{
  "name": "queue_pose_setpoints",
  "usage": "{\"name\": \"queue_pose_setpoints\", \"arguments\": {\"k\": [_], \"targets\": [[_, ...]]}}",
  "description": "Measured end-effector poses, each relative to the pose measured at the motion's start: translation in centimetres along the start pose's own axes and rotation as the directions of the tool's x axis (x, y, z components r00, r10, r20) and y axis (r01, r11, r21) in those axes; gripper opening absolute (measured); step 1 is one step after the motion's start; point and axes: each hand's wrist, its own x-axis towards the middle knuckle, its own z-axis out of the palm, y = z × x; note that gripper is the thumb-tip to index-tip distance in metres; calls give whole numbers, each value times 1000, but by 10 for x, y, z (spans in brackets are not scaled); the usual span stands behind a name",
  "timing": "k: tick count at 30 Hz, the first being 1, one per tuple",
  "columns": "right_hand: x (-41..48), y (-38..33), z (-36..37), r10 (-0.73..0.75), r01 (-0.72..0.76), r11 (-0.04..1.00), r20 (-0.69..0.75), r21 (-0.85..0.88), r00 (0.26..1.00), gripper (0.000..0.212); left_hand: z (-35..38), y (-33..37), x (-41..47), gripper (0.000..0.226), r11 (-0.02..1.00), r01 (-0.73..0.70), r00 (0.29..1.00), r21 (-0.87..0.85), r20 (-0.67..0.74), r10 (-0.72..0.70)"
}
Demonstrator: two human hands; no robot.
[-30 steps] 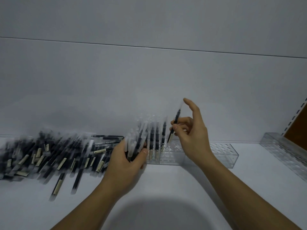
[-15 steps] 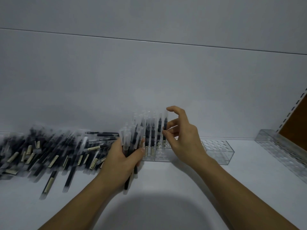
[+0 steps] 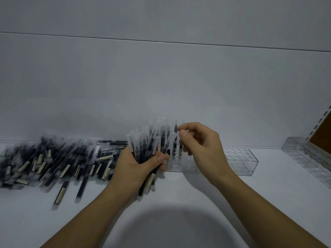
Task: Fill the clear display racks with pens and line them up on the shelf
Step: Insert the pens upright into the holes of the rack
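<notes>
left hand (image 3: 138, 162): clenched round a bundle of pens (image 3: 152, 145), tips up. right hand (image 3: 200, 145): pinching one pen (image 3: 176, 133) from that bundle, just left of its fingertips. clear rack (image 3: 238, 162): below and right of right hand, mostly unfilled. advised: lift clear, drop straight into next free hole.

Both forearms were bare to the frame's lower edge, with no sleeves, watch or rings showing. The left hand (image 3: 138, 165) and right hand (image 3: 202, 145) had short, unpainted nails.
</notes>
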Motion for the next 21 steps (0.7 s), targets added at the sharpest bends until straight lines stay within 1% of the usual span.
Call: {"name": "queue_pose_setpoints", "arguments": {"k": [2, 3, 6, 8, 10, 12, 15, 18, 21], "targets": [[-2, -2, 0, 50, -62, 992, 108, 111, 993, 9, 0, 2, 0, 26, 1000, 5, 1000, -8, -14, -5], [-3, -3, 1, 65, -84, 988, 149, 131, 987, 10, 0, 3, 0, 25, 1000, 2, 1000, 2, -16, -2], [-4, 0, 2, 78, -110, 985, 227, 132, 971, 4, 2, 1, -1, 29, 1000, -9, 1000, 26, 19, 9], [-3, 2, 0, 79, -111, 988, 264, 109, 961, 5, 4, -1, -1, 25, 998, -25, 999, 49, 34, 23], [-1, -1, -3, 73, -102, 991, 287, 88, 955, 7, 4, -4, 1, 20, 997, -51, 999, 54, 0, 51], [3, -3, -9, 83, -122, 983, 252, 141, 964, 7, 1, -8, 5, 17, 993, -94, 994, 70, -44, 97], [11, -6, -22, 113, -139, 967, 130, 215, 985, 10, -3, -10, 8, 15, 990, -116, 990, 77, -67, 121], [18, -3, -32, 123, -121, 971, 2, 206, 992, 14, -4, -11, 8, 11, 993, -102, 993, 61, -57, 106], [21, 0, -38, 117, -96, 979, -110, 179, 987, 13, -2, -11, 6, 12, 994, -85, 995, 64, -41, 88]]}}
